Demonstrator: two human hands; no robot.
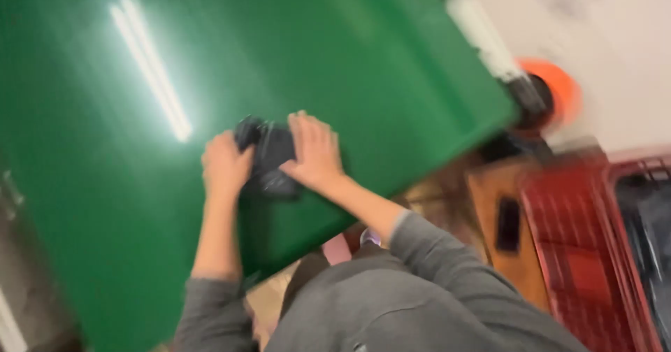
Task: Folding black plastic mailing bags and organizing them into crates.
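Note:
The head view is blurred by motion. A small black object [271,157], possibly folded dark cloth or a case, rests on a glossy green table [105,205]. My left hand [225,164] grips its left side. My right hand [316,149] lies flat over its right side, fingers together and pointing away from me. Both forearms reach out from grey sleeves [426,254]. What the object is cannot be made out.
The table's edge runs diagonally from the upper right to the lower left. A red plastic crate [594,247] and a brown wooden box [503,226] stand on the floor at right. An orange disc [559,86] sits beyond the table's corner.

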